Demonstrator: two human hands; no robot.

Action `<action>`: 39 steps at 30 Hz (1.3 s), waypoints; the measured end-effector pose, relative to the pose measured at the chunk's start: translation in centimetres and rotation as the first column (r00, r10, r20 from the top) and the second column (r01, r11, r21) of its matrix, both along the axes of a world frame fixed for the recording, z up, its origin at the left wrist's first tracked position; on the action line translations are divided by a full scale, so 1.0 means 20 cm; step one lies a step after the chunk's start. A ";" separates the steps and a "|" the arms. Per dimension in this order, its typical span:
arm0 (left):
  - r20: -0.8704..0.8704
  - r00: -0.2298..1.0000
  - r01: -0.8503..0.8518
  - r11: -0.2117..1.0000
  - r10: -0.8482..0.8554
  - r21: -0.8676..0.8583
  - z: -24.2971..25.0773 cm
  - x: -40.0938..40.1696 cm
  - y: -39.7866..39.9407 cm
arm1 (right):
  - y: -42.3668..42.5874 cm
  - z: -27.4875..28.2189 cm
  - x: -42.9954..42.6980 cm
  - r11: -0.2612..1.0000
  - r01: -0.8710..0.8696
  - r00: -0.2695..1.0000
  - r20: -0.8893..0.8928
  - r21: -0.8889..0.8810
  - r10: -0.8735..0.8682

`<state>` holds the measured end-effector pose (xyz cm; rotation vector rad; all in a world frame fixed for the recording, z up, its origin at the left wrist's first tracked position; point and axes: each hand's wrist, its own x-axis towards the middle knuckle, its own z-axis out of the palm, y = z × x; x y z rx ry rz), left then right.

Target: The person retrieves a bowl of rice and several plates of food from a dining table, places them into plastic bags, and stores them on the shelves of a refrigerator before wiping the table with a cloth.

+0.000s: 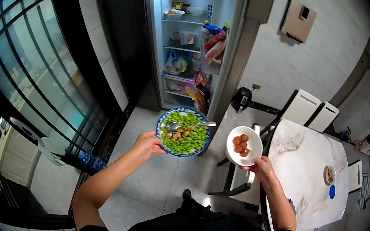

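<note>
My left hand grips the left rim of a blue-and-white patterned plate. The plate holds green beans or peas with small light-brown pieces, and a metal spoon lies across them, its handle over the right rim. To the right, my right hand holds a white bowl by its lower rim. Several reddish-brown balls lie in the bowl. Both dishes are held up over the floor, apart from each other, before an open refrigerator.
Shelves hold a white dish of food, a glass bowl, jars and bags. At right stands a marble-look table with a small dish and a blue disc, chairs around it. A barred glass door is at left.
</note>
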<state>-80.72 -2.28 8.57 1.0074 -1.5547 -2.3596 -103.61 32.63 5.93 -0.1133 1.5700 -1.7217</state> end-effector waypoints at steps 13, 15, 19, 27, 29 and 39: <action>-0.082 0.973 -0.223 0.973 0.217 -0.064 0.10 -0.11 -0.76 | -1.34 -0.09 -0.23 0.987 -0.104 0.988 0.098 -0.121 0.116; -0.115 0.964 -0.245 0.969 0.240 -0.030 0.14 -0.17 -0.85 | -1.55 -0.07 -0.30 0.987 -0.084 0.990 0.099 -0.139 0.099; -0.109 0.965 -0.244 0.969 0.240 -0.029 0.11 -0.29 -1.12 | -1.94 -0.06 -0.44 0.985 -0.011 0.995 0.099 -0.170 0.028; -0.153 0.977 -0.155 0.988 0.152 -0.009 0.08 -0.65 -1.72 | -2.67 -0.09 -0.82 0.935 0.224 0.974 0.074 -0.273 -0.212; -0.176 0.977 -0.119 0.992 0.123 0.032 0.07 -0.75 -1.87 | -2.86 -0.08 -0.94 0.903 0.287 0.958 0.101 -0.320 -0.268; -0.241 0.970 -0.031 0.999 0.035 0.019 0.09 -1.34 -2.27 | -3.59 0.23 -1.82 0.750 0.564 0.799 -0.002 -0.345 -0.602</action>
